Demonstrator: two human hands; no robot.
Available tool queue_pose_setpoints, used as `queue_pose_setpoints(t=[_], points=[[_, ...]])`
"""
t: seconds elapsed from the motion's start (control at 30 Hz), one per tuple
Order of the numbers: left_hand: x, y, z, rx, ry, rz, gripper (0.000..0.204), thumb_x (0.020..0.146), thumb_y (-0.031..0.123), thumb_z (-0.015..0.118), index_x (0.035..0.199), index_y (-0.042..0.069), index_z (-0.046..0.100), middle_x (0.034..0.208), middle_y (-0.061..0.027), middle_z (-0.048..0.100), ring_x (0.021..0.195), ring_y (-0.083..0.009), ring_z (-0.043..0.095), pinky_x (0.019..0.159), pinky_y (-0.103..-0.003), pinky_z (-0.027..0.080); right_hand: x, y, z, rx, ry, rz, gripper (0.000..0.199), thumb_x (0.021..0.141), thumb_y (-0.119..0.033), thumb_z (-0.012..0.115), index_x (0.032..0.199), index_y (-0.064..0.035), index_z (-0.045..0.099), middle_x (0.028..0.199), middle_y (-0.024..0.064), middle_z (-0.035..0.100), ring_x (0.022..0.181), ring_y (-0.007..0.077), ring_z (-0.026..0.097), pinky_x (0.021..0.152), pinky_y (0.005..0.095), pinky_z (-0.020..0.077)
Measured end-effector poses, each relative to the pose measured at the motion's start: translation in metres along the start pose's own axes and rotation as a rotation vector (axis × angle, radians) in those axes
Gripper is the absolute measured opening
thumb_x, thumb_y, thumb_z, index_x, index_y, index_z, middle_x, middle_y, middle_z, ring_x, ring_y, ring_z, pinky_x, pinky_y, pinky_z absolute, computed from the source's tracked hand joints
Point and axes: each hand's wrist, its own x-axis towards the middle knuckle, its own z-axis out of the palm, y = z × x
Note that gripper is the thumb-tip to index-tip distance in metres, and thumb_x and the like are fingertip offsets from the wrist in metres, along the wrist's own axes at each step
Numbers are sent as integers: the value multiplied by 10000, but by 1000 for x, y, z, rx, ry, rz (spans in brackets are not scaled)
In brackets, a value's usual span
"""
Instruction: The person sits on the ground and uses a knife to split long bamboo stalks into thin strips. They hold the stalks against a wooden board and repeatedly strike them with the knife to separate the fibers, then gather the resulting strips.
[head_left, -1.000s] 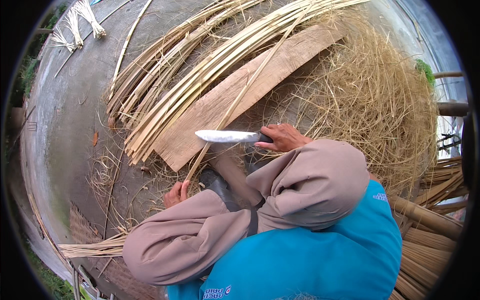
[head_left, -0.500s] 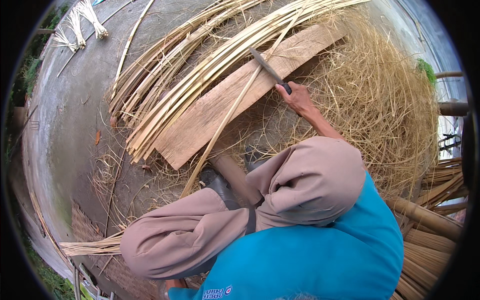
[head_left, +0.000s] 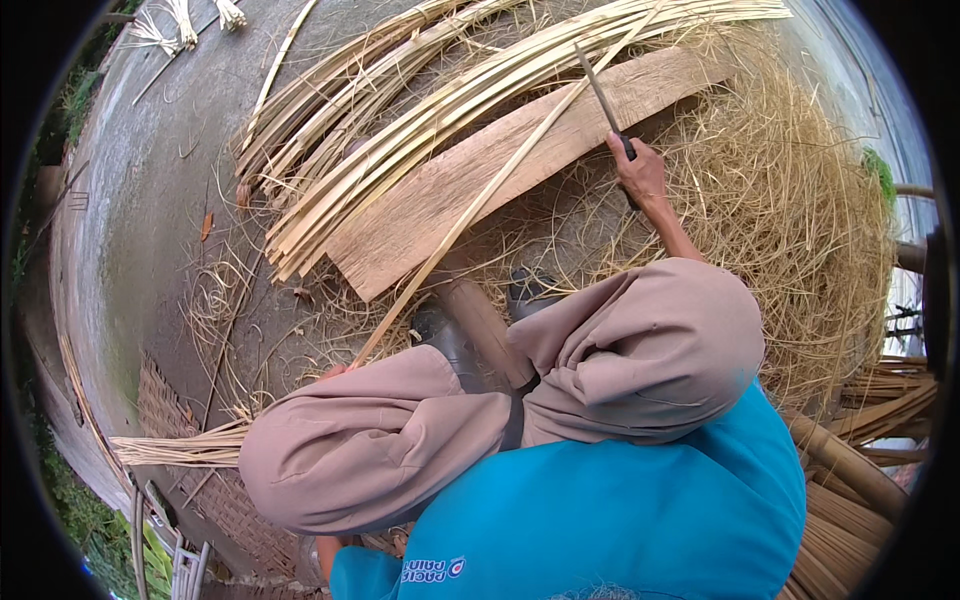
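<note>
My right hand (head_left: 643,178) is closed round the dark handle of a knife (head_left: 600,92). The blade points away from me, over the far part of a wooden plank (head_left: 430,222) and beside a long pale bamboo strip (head_left: 497,172). That strip slants across the plank, its near end coming down to my left knee. There a small part of my left hand (head_left: 334,371) shows at the strip's end, closed on it; the knee hides most of the hand.
Beyond the plank lie pale split strips (head_left: 420,118) and darker ones (head_left: 350,92). Curly shavings (head_left: 770,200) are heaped on the right. Thin sticks (head_left: 180,448) lie by my left knee over a woven mat (head_left: 165,400). A round wooden piece (head_left: 480,320) rests between my legs.
My right hand has swung the knife right, and its blade now points farther forward, off the strip's middle. Part of my left hand has come into sight by the knee. The whole view has shifted slightly.
</note>
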Motion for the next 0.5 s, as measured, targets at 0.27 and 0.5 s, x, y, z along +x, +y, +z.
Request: queue_pose_setpoints(t=[0.27,0.5], points=[[58,102,-43,-521,-622,-332,412,1055,427,572,840,81,632,615,53,513,500,-45,415,463,-234,318,-62,-16,22,-59,-140,-104,535,970,-502,662,789,-3,599,621,189,614,569,326,637,538,435,474],[51,110,27,-390,-131,-30,532,1050,423,583,667,55,584,538,40,441,510,-67,381,479,-274,266,-98,-51,35,62,-377,-203,526,973,-504,661,792,-13,606,597,166,591,523,292,599,516,429,463]])
